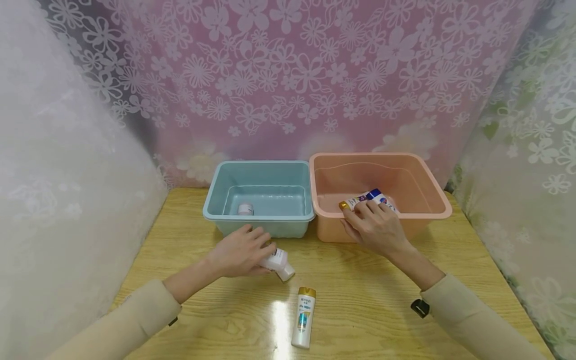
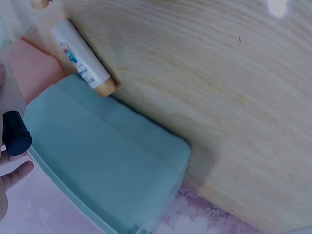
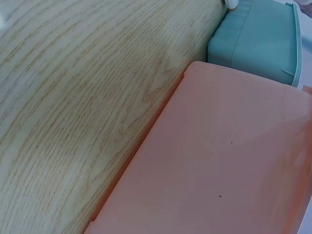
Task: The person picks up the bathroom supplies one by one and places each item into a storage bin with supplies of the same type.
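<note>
Left hand [image 1: 243, 251] grips a pale bottle [image 1: 275, 260] just in front of the teal bin [image 1: 288, 229].
On my head feed its fingers are curled round the bottle; my left wrist feed shows a black cap. The right hand [image 1: 380, 229] bends over the orange bin [image 1: 330, 231]'s near rim, beside a gold-capped bottle [image 1: 345, 205] and a blue-capped bottle [image 1: 374, 194]; I can't tell whether it holds anything. A white shampoo bottle [image 1: 303, 320] lies nearer me on the wooden table [image 1: 360, 300].

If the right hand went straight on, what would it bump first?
Likely the white, gold-capped plastic bottle in the peach rectangular plastic bin; depth is unclear, so they may already touch.
</note>
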Tool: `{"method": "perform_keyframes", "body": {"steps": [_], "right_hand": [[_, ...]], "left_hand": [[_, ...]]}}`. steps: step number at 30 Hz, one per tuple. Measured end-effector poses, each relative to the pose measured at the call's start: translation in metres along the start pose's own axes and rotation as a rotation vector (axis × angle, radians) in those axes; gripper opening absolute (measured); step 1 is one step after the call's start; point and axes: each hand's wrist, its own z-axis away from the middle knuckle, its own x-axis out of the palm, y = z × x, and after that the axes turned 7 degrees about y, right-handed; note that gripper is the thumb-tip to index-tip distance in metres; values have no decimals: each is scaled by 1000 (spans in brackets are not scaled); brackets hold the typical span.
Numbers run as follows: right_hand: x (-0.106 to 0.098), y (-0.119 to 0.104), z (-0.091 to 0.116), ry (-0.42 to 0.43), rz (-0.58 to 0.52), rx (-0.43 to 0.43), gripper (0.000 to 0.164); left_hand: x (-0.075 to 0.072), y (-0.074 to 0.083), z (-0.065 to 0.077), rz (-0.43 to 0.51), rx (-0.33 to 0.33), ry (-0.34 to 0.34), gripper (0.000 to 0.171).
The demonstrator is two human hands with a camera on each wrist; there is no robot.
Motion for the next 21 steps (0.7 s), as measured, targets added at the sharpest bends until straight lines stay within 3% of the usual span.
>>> {"method": "perform_keyframes", "body": {"steps": [11,21], "right_hand": [[-3,-1,-1,-22,-8,3,38],[-3,-1,-2,-13,-3,-5,37]], "left_hand": [[-11,-26,-8,-41,30,-43,56],[-20,-46,-15,-47,25,-41,55]]}}
